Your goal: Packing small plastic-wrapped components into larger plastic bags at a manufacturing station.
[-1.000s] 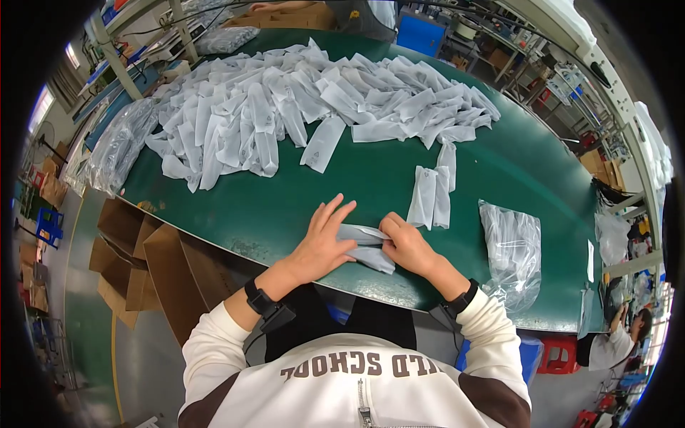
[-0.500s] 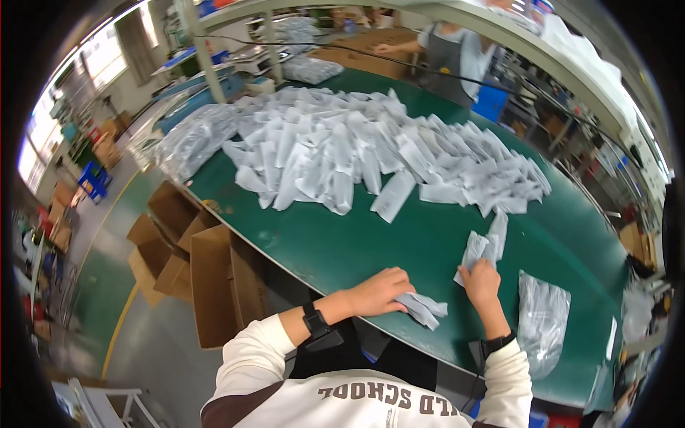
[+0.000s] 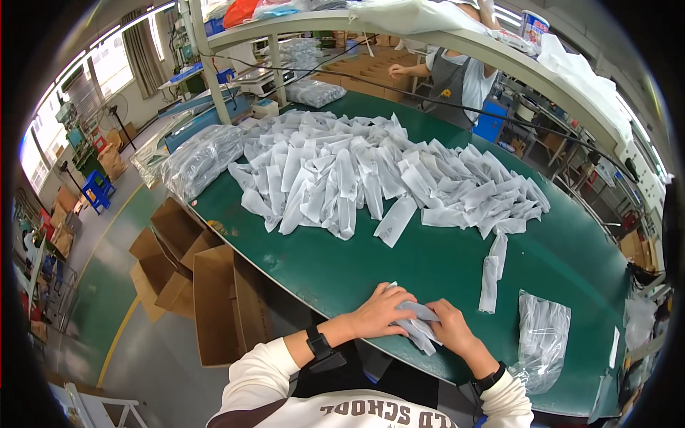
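Close to the table's front edge, my left hand is wrapped over a few slim frosted plastic packets. My right hand grips the same bundle from the other side, fingers curled at its upper end. What is inside the packets cannot be made out. Two more packets lie end over end on the green table, beyond my right hand. A large heap of the same frosted packets covers the middle and far part of the table. One packet sticks out from the heap's near side.
A clear bag of packets lies right of my right hand. Another full clear bag rests at the table's left end. Open cardboard boxes stand on the floor at left. A shelf beam crosses above; a person stands beyond.
My right hand has come left and nearer, from the packets by the heap to the bundle under my left hand. The view has tilted up slightly.
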`<move>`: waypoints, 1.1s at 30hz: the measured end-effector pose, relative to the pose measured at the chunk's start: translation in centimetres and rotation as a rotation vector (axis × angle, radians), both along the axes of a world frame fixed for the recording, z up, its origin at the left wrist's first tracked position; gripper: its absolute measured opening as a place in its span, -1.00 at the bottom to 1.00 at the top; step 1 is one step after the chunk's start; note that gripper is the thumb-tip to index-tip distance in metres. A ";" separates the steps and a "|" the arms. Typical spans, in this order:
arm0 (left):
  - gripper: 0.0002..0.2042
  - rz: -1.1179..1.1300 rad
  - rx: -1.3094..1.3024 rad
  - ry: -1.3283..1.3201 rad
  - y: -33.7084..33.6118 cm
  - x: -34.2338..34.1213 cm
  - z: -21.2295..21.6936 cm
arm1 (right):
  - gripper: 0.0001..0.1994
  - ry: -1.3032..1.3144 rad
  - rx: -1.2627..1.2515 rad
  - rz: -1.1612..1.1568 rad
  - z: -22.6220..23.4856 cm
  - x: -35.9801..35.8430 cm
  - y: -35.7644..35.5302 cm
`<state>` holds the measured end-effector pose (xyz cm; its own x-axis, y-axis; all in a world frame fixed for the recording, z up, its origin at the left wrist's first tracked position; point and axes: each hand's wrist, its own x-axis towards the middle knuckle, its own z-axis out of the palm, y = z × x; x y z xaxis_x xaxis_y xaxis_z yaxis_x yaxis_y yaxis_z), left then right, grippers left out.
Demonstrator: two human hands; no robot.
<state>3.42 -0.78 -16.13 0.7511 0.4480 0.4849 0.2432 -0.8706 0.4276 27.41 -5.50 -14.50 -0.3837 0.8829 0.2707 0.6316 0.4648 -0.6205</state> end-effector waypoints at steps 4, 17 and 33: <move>-0.60 -0.023 -0.076 0.000 -0.1 0.1 -0.3 | -0.63 -0.225 -0.056 -0.109 0.3 0.8 -1.4; -0.45 -0.045 -0.197 -0.024 0.1 0.5 -0.2 | -0.72 -0.126 -0.043 -0.710 2.7 8.8 1.9; -0.48 0.044 -0.018 -0.064 0.5 0.4 0.7 | -0.64 0.050 -0.213 -0.368 -0.2 3.7 1.1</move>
